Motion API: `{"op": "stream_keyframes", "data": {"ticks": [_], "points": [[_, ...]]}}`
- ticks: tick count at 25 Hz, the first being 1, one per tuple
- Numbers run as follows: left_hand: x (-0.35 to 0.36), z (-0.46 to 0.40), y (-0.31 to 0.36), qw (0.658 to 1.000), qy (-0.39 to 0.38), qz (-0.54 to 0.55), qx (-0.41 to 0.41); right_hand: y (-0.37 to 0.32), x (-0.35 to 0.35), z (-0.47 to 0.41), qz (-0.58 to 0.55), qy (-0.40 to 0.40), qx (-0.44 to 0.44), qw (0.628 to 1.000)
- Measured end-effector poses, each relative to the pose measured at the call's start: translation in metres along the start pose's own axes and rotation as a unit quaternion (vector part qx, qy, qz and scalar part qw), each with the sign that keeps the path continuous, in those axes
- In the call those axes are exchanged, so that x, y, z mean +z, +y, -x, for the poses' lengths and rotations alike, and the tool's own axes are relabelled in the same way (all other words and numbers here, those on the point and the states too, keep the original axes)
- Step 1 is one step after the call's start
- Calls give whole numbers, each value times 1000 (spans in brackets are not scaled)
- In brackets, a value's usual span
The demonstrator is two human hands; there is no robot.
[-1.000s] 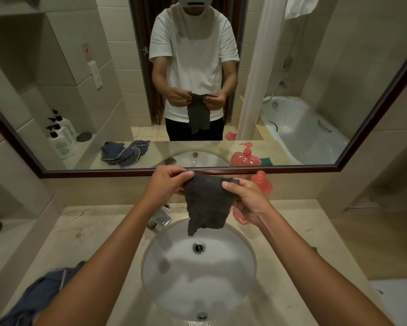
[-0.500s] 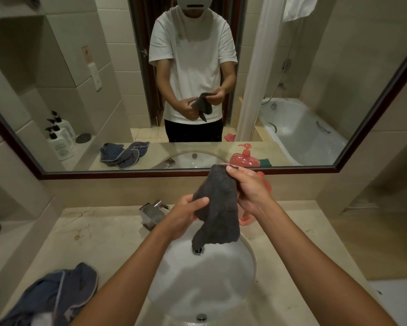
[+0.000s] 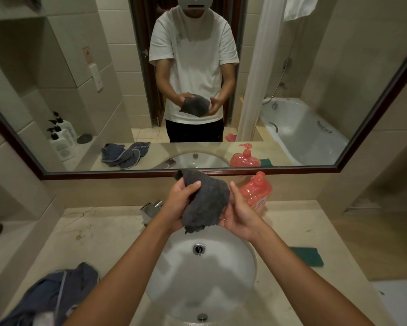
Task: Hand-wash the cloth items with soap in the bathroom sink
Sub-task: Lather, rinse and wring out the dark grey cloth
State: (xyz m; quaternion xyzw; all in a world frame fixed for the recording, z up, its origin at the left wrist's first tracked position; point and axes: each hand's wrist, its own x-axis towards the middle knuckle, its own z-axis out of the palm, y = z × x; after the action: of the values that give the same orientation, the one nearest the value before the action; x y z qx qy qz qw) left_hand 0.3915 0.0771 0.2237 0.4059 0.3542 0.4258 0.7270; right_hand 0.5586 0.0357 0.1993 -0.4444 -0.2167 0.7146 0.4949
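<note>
Dark grey cloth [image 3: 206, 203] bunched up, held in the air above the back rim of the sink [image 3: 205, 274], between both hands. Left hand [image 3: 177, 203] grips it, thumb curled over the top. Right hand [image 3: 239, 216] cups its right side and underside, palm turned up; its fingers are hidden behind the cloth, so the grip can't be confirmed. White oval basin looks dry, nothing in it, drain [image 3: 199, 249] open. Faucet [image 3: 152, 209] at the back left rim, partly covered by the left forearm. Red pump soap bottle [image 3: 256, 190] at the counter's back edge, right of the sink. Blue-grey cloth pile [image 3: 56, 292] at the front left corner, cut off by the frame. Green pad [image 3: 308, 255] near the counter's right edge. Beige marble countertop [image 3: 99, 234], wall mirror [image 3: 103, 67] behind it.
</note>
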Motion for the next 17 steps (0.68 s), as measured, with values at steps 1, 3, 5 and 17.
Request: {"op": "stream_keyframes", "data": {"ticks": [1, 3, 5, 17], "points": [[-1, -1, 1, 1000, 1, -3, 5, 2, 2, 1, 14, -5, -4, 1000], [-6, -4, 3, 1000, 3, -24, 11, 1, 3, 4, 47, -12, -22, 999], [-13, -6, 4, 997, 0, -80, 18, -4, 0, 5, 84, -17, -52, 995], [-27, -4, -9, 994, -63, -87, -16, -16, -18, 7, 184, 8, -139, 973]]}}
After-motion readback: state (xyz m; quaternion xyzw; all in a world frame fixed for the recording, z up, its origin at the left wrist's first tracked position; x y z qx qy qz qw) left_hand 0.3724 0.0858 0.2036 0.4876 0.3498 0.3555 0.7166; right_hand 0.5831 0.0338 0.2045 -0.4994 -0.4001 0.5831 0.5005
